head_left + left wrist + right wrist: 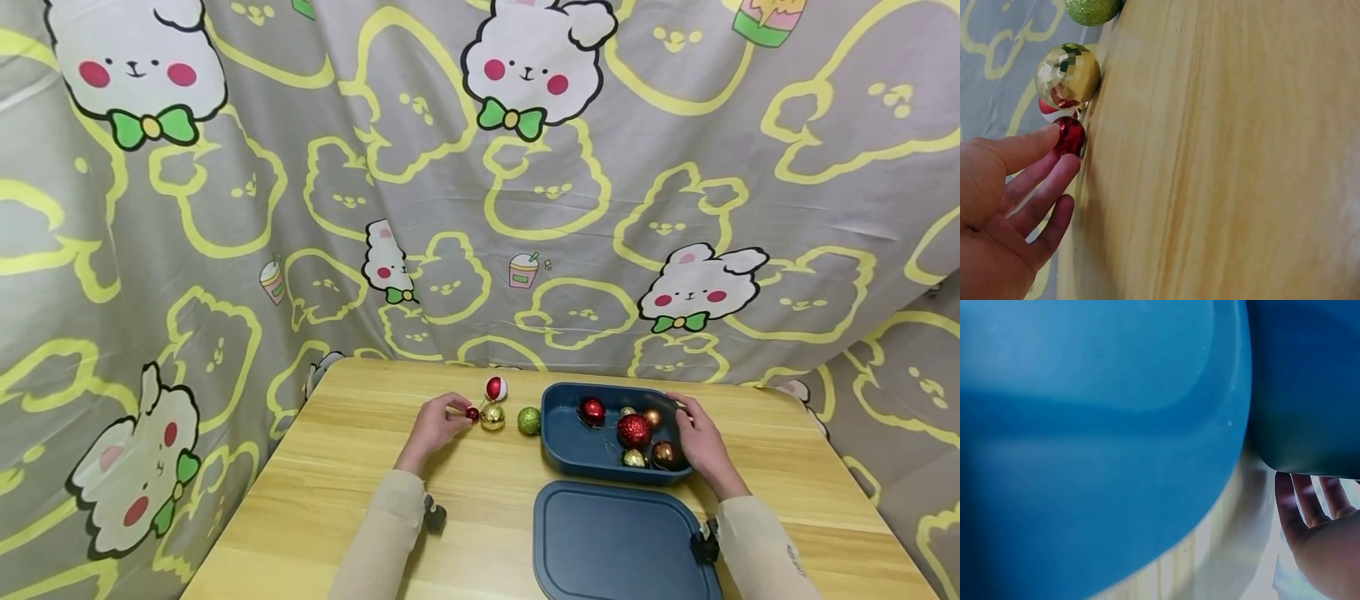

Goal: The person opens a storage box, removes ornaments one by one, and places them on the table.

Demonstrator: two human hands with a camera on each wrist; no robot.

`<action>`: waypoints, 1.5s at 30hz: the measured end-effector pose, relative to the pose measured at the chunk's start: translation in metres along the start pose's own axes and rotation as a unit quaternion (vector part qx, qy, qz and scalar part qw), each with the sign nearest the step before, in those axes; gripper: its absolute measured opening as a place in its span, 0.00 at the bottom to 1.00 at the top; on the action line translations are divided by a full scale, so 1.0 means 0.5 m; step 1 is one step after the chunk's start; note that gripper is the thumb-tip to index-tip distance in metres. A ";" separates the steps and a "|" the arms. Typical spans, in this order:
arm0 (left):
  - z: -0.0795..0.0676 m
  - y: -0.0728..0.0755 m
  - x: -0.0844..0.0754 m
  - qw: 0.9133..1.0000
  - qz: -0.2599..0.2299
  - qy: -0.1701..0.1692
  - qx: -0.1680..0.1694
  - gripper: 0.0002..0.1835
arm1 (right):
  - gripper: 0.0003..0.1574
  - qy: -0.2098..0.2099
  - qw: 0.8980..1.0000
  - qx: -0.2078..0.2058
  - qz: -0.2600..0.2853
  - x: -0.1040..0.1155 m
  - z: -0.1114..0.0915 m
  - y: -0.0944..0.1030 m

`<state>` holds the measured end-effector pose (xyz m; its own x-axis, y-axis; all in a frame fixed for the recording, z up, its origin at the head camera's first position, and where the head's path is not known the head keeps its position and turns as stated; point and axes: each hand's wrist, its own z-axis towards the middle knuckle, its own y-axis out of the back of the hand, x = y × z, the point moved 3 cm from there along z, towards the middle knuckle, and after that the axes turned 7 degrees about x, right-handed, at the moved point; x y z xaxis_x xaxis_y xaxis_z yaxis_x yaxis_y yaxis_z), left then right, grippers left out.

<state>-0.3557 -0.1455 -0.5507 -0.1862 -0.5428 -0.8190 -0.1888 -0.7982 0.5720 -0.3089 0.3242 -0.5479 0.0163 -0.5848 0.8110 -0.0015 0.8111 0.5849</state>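
The red ball (472,413) is seen at the lower middle of the head view, hemmed in closely on its right by the gold ball (492,416); towards the lower left, a broad stretch of table (315,483) is shown out to the slanting left edge. Whether the ball is lifted off the wood cannot be told. It is pinched by the left hand (438,427), between thumb and fingers, and is well apart from the right hand (703,442). It is small, round, dark red and glossy.

Just above the gold ball, a red-and-white ball (496,388) is placed. To the right, a green ball (528,421) is set just beside the left wall of the box (570,454); whether they touch cannot be told. The box is dark blue with rounded corners, and its right end is gripped by the right hand. 6 balls (633,431) in red, gold and brown tones are held in it, mostly in its right half.

Just below the box, at the lower right, the blue lid (618,542) is laid flat, cut off by the frame's bottom. The table's far edge is met by a grey curtain (450,192) printed with rabbits.
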 end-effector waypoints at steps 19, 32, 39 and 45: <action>0.011 0.002 -0.084 0.996 0.074 -0.042 -0.008 0.15 | 0.33 -0.010 1.000 0.010 0.006 0.001 -0.004 0.008; 0.029 -0.091 -0.189 0.987 0.082 -0.139 0.021 0.15 | 0.32 -0.001 1.000 0.006 0.004 0.000 -0.001 0.004; 0.037 -0.163 -0.237 0.979 0.075 -0.183 0.048 0.15 | 0.32 -0.002 1.000 0.010 0.002 -0.004 0.001 0.001; 0.048 -0.230 -0.284 0.968 0.109 -0.209 0.080 0.16 | 0.33 -0.001 1.000 0.012 0.003 -0.006 0.003 0.000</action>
<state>-0.3306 0.0296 -0.4993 -0.6067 -0.5142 -0.6062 -0.2419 -0.6070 0.7570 -0.3105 0.3259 -0.5501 0.0134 -0.5793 0.8150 -0.0262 0.8146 0.5794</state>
